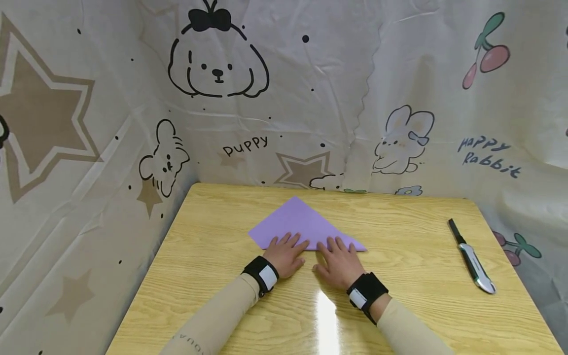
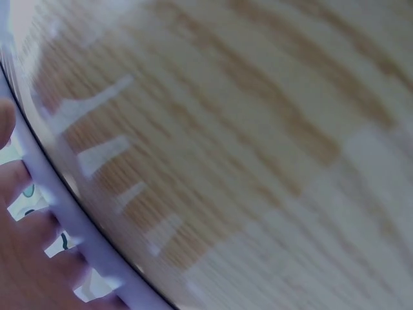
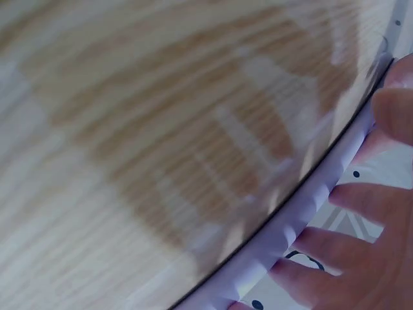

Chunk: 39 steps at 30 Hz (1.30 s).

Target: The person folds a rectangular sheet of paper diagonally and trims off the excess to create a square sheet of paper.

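A sheet of purple paper [image 1: 295, 219], folded with a straight edge toward the person, lies flat on the wooden table [image 1: 213, 217]. Its upper corner points to the back wall. On the near edge, left of centre, my left hand [image 1: 286, 254] rests with its fingers spread. My right hand [image 1: 340, 264] presses the same edge further right, fingers also spread. In the left wrist view the fingertips of the left hand meet the folded edge [image 2: 84, 219]. The right wrist view has the right fingers [image 3: 329, 248] along that edge [image 3: 277, 226].
A utility knife [image 1: 472, 259] with a black tip and silver-green handle lies at the table's right side. Printed fabric [image 1: 284, 118] with animal drawings hangs behind the table and along its left. Light glares on the table [image 1: 327, 320] in front of the hands.
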Motion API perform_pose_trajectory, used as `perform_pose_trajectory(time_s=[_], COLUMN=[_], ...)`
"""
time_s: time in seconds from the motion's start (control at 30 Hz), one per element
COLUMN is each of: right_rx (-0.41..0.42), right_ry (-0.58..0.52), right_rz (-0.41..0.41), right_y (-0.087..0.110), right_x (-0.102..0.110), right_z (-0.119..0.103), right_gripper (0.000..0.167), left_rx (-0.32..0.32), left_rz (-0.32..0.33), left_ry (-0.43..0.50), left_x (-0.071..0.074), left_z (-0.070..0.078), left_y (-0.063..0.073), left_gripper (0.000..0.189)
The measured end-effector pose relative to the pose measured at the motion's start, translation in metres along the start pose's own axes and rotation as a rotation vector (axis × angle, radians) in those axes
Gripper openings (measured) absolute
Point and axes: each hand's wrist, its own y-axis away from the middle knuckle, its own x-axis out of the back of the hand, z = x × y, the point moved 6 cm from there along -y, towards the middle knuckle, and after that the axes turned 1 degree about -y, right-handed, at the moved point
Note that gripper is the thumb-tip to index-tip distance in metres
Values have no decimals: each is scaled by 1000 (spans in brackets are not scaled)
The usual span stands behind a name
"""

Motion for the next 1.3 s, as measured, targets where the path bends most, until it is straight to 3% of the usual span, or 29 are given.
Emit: perform_pose_trajectory(time_s=[0.47,1.1,1.3], right_rx=[9,8,-4], right_ry=[-31,-46,-38], right_rz=[-58,-60,-54], right_y=[-1,-3,-3], right_x=[-8,-13,-16], right_z=[4,6,8], right_gripper=[66,69,69], left_rx=[3,20,-1], left_rz=[-31,-33,-28], left_ry=[39,-54,-58], left_x=[11,8,11], left_z=[3,0,3], left_y=[1,-1,-1], left_gripper=[53,54,54])
